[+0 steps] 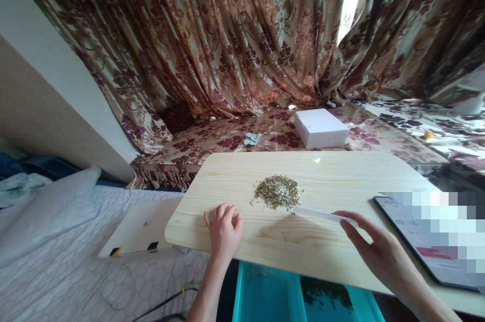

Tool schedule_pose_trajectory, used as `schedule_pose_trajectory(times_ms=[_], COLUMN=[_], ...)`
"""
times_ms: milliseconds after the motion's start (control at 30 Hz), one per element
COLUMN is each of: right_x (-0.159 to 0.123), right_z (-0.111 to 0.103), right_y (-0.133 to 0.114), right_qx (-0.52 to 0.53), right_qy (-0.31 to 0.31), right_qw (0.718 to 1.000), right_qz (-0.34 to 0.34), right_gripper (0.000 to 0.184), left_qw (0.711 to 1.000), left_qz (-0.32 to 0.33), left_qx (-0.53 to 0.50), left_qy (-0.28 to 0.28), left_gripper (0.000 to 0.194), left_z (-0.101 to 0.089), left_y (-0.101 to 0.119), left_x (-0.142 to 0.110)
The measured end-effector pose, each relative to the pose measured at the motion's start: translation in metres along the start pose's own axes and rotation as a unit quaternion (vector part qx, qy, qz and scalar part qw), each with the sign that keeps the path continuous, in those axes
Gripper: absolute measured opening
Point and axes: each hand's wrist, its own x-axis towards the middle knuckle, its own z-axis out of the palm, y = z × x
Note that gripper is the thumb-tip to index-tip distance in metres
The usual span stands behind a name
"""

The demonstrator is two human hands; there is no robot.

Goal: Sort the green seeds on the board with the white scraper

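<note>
A loose pile of green beans mixed with white grains (278,191) lies near the middle of the pale wooden tabletop (235,168). My left hand (224,226) rests on the tabletop to the left of the pile, its fingers apart and holding nothing. Between thumb and fingers, my right hand (373,241) pinches a thin, translucent whitish strip (316,214). The strip's far end reaches the lower right edge of the pile. Below the table's near edge is a teal divided tray (267,294). Its right compartment holds a layer of dark green beans (328,294).
A tablet (417,246), partly pixelated, lies at the table's right. Behind the table, a white box (322,127) and a small pale wrapper (251,139) sit on a floral-covered ledge (215,135). A bed (49,271) and a white board (140,226) are to the left.
</note>
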Motion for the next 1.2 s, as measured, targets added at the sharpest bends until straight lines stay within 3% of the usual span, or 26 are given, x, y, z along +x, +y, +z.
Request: schedule_pose_trajectory(times_ms=[500, 900, 1200], right_x=[-0.004, 0.001, 0.005], right_z=[-0.004, -0.001, -0.004], right_y=[-0.003, -0.008, -0.015], right_qx=[-0.002, 0.011, 0.021], right_qy=[-0.011, 0.003, -0.031], right_qw=[1.0, 1.0, 0.999], right_qz=[-0.019, 0.011, 0.009], right_gripper=[0.028, 0.032, 0.034], left_qw=[1.0, 1.0, 1.0], left_qz=[0.001, 0.002, -0.001], left_qx=[-0.003, 0.012, 0.01], left_qy=[0.009, 0.012, 0.003], left_gripper=[0.02, 0.022, 0.021], left_z=[0.0, -0.002, -0.001], left_y=[0.0, 0.001, 0.001], left_x=[-0.001, 0.0, 0.0])
